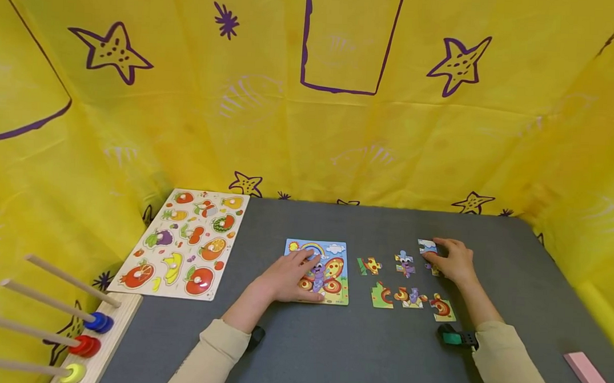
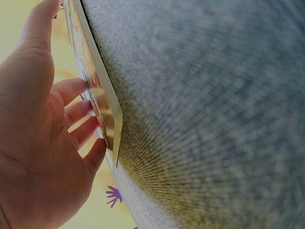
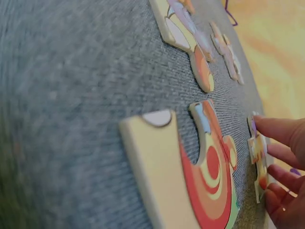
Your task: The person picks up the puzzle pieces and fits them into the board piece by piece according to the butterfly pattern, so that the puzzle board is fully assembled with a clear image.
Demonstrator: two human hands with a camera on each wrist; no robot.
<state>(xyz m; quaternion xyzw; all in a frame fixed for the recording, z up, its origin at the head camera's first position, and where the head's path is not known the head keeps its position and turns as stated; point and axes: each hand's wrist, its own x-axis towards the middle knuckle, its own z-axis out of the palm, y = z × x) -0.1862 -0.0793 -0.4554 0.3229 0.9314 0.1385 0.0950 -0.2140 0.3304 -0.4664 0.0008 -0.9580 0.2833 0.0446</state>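
Observation:
A square butterfly puzzle board [image 1: 337,267], with a rainbow and sun, lies at mid-table. My left hand [image 1: 289,275] rests on its left part with fingers spread; in the left wrist view the fingertips [image 2: 97,145] touch its face. To the right are several loose puzzle pieces in two rows. At the far end of the back row, my right hand [image 1: 454,259] pinches a blue-and-white cloud piece [image 1: 426,246] between thumb and fingers. Another piece [image 1: 431,269] lies partly hidden under that hand. Nearest its wrist is a red swirl corner piece [image 1: 442,307], also large in the right wrist view.
Toward the back left lies a fruit peg board [image 1: 221,268]. A wooden stacker [image 1: 121,315] with rods and blue, red and yellow rings stands at the front left. One pink block [image 1: 589,373] sits near the right edge. Yellow patterned cloth [image 1: 309,140] hangs behind the grey table.

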